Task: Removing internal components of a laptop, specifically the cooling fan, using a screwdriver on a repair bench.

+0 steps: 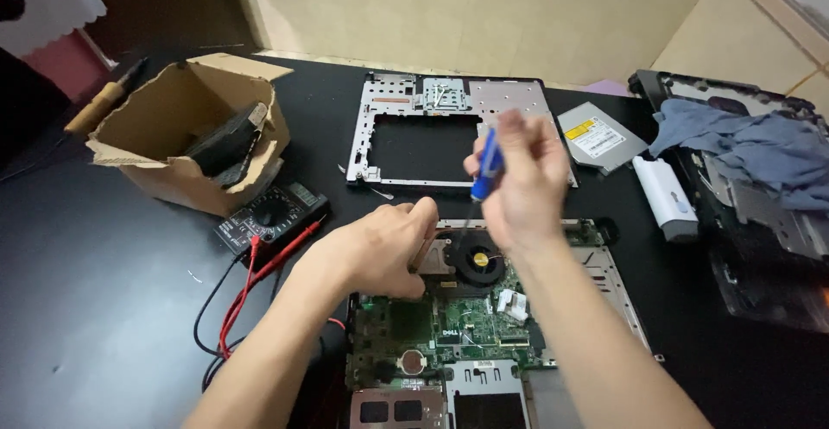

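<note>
Screwdriver [486, 166] above fan [477, 259], multimeter [271, 213] aside

This looks like a small electronics repair bench, probably in a room of a home and not in a big workshop. The landmark is the opened laptop base [484, 308] with its green board and round fan, lying on a black table [104, 308]. Just left of it lies a black multimeter [272, 213] with red and black leads. Behind it rests a grey metal frame [458, 127], and further left a torn cardboard box [186, 127] and a soldering iron [108, 96]. To its right are an optical drive [600, 135] and a blue cloth [743, 148]. Behind all is a plain cream wall [475, 6].
</note>
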